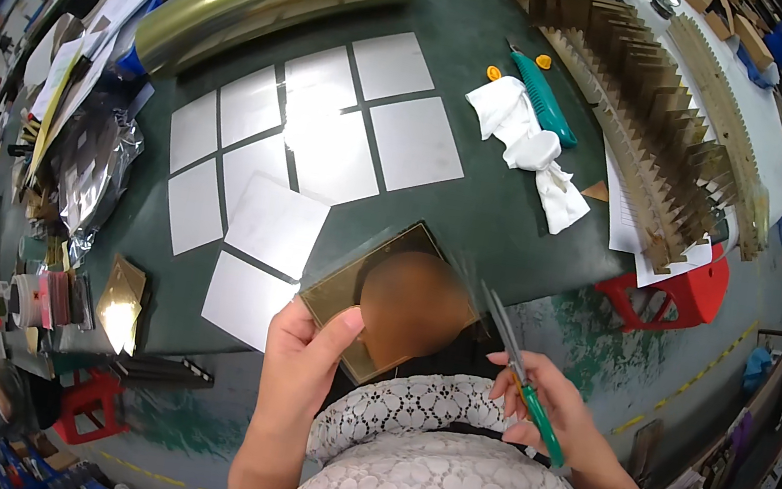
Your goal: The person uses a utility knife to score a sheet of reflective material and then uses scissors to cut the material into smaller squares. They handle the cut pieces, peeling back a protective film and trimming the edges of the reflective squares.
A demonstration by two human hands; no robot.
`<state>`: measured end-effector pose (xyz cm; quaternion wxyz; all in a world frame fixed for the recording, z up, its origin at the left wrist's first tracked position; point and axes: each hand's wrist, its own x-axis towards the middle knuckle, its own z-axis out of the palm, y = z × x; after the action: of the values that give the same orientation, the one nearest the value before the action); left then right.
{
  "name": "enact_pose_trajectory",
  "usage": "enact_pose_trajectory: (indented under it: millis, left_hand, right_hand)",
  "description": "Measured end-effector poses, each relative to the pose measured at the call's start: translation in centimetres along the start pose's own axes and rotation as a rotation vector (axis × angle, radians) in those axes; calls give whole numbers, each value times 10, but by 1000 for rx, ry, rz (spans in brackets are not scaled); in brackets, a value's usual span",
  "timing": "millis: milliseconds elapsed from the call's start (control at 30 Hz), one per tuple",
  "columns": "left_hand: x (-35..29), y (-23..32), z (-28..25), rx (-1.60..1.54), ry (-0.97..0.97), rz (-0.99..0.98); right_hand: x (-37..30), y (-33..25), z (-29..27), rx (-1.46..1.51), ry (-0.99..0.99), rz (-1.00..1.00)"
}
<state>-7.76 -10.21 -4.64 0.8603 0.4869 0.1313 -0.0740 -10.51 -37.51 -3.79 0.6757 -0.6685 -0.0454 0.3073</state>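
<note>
My left hand (306,348) grips a square bronze-coloured mirror plate (328,294) by its near left edge, thumb on top. The plate is tilted above the table's front edge, and a blurred reflection covers much of its face. In my right hand (549,405) are green-handled scissors (539,421), their slim metal blades pointing up and left toward the plate's right corner. Motion smears the blade tips. Just beyond the plate, several pale silver square sheets (416,142) lie in rows on the dark green table (505,226); one sheet (276,225) overlaps its neighbours.
A large gold foil roll (276,0) lies at the back. A teal cutter (544,100) rests beside crumpled white cloth (527,144). Racks of upright brown plates (635,99) stand at right, above a red stool (671,302). Left are crinkled silver wrapping (97,170) and a small gold plate (120,300).
</note>
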Motion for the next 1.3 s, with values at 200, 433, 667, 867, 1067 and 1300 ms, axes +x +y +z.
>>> enact_pose_trajectory:
  millis: [200,433,667,867,1067,1300]
  left_hand:
    - [-1,-1,8,62,13,40]
    - [-2,-1,7,72,-8,41]
    - [-1,-2,6,86,-25,44]
    - [-1,-3,6,77,-32,34]
    - [-1,-4,6,79,-32,23]
    - [2,-3,2,7,37,-62]
  right_hand:
    - [-1,-1,3,-100,-2,14]
    - [2,-2,3,-127,2,7]
    - [3,0,2,-129,6,-18]
    - [3,4,2,-144,12,-29]
    - [3,3,1,-140,13,-13]
    - [7,-9,-14,-267,193,-39]
